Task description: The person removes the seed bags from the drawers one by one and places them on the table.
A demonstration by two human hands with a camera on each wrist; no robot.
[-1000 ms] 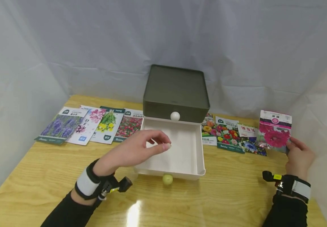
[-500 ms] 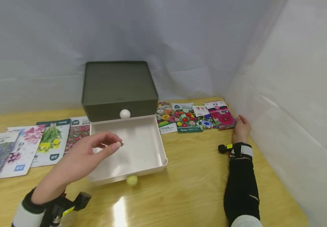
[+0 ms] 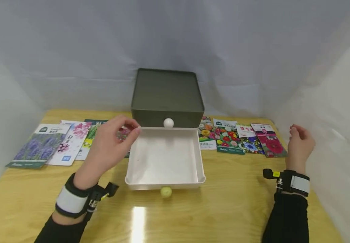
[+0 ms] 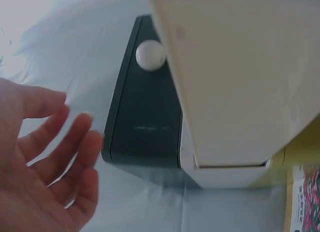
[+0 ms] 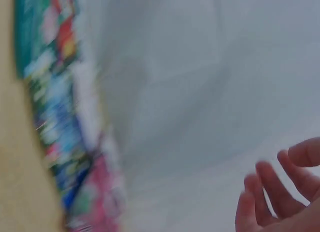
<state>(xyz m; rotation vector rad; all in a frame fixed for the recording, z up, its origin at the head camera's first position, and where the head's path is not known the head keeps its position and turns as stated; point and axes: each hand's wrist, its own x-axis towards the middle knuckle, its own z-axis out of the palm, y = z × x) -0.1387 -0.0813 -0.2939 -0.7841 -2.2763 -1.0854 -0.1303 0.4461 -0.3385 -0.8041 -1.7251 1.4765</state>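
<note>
My left hand [image 3: 109, 146] hovers over the left side of the pulled-out white drawer [image 3: 166, 157], its fingers loosely bent around air. In the left wrist view a gap shows between thumb and fingers. My right hand [image 3: 301, 146] is raised at the right, just beside the pink-flower seed packet [image 3: 269, 140], and holds nothing; its fingers [image 5: 272, 187] are loosely bent in the right wrist view. That packet lies flat, overlapping the blue-flower seed packet [image 3: 251, 145]. To their left lie the red-flower seed packet [image 3: 228, 136] and an orange-and-yellow-flower packet [image 3: 206, 133], partly hidden by the cabinet.
A dark green drawer unit [image 3: 167, 91] with a white knob [image 3: 168, 123] stands at the back; the open drawer has a yellow-green knob [image 3: 166, 192]. Left lie a lavender packet [image 3: 41, 145], a pink-blossom packet [image 3: 71, 141] and others partly behind my left hand. White sheeting [image 3: 239, 50] encloses the table.
My right hand laid the pink-flower seed packet at the row's right end, let go and lifted away. My left hand stays raised near the drawer. The head view swung right and back.
</note>
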